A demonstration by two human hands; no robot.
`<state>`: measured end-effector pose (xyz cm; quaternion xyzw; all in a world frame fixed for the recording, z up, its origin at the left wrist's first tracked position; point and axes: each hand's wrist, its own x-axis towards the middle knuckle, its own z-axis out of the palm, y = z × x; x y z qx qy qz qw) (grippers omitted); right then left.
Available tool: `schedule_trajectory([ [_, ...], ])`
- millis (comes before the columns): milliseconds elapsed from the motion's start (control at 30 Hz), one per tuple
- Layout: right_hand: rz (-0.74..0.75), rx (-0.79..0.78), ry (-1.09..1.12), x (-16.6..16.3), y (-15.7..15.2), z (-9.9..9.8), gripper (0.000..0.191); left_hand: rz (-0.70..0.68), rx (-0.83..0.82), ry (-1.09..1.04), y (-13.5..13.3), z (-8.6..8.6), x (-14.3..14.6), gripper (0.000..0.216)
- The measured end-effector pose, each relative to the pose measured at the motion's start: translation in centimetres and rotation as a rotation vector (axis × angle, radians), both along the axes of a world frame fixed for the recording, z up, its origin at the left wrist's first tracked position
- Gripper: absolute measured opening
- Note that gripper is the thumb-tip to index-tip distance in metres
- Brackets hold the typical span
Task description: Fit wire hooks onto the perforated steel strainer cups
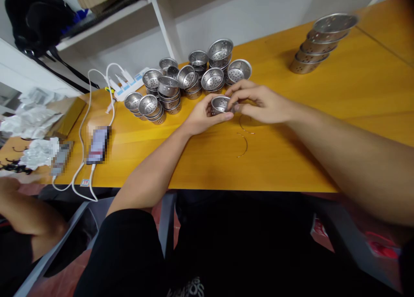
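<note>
While both hands close around one small perforated steel strainer cup [221, 104] just above the yellow tabletop [291, 159], the likeliest slip is the cup popping out sideways: its wall looks smooth and shiny, and only fingertips bear on it. The left hand [202, 118] cradles it from the near side, thumb and fingers curled round the wall; the right hand [261, 103] comes over from the far side with its fingertips pinched together at the cup's rim, perhaps on something thin, though that spot is too small to tell. A jolt here could send the cup into the cluster of stacked strainer cups [181, 83] just behind it, and those short stacks lean enough that one knock might topple several. Two thin curved wire pieces [244, 139] lie loose on the table right by the hands; a sliding forearm could sweep them toward the edge. At the left, white charging cables [84, 115] loop near a phone [98, 144], well apart from the hands.

The held cup is round, shallow and silver-grey, its open mouth facing up and toward the camera, with small holes in its base like its neighbours. A separate stack of wider strainer cups [318, 44] stands at the far right.
</note>
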<state>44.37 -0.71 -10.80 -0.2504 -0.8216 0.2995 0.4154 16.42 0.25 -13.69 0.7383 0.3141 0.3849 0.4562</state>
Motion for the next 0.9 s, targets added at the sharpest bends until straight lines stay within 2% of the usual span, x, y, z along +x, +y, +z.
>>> schedule_trajectory([
  [167,-0.034,0.025,0.013,0.1,-0.5,0.8,0.038,0.097,0.026,-0.031,0.5,0.3,-0.5,0.102],
  [333,-0.096,0.035,0.062,-0.4,-0.7,1.6,0.049,0.082,-0.017,-0.076,0.8,-0.2,-0.3,0.100],
  [567,-0.312,0.176,0.148,0.6,1.3,2.8,0.056,0.093,-0.102,-0.066,0.2,-0.3,0.2,0.071],
  [633,-0.335,0.200,0.104,0.6,2.3,3.9,0.057,0.084,-0.114,-0.036,0.0,-0.2,0.3,0.063],
  [700,-0.349,0.228,0.041,0.2,3.5,5.5,0.050,0.074,-0.110,-0.013,-0.2,-0.1,0.4,0.060],
  [800,-0.416,0.249,-0.077,-1.5,5.7,8.9,0.022,0.066,-0.099,0.000,-0.4,0.2,0.5,0.059],
  [833,-0.461,0.261,-0.135,-2.3,6.5,10.0,0.018,0.066,-0.105,0.004,-0.5,0.2,0.5,0.057],
  [900,-0.501,0.275,-0.263,-4.0,8.2,11.8,0.024,0.071,-0.124,0.013,-0.5,0.3,0.5,0.054],
])
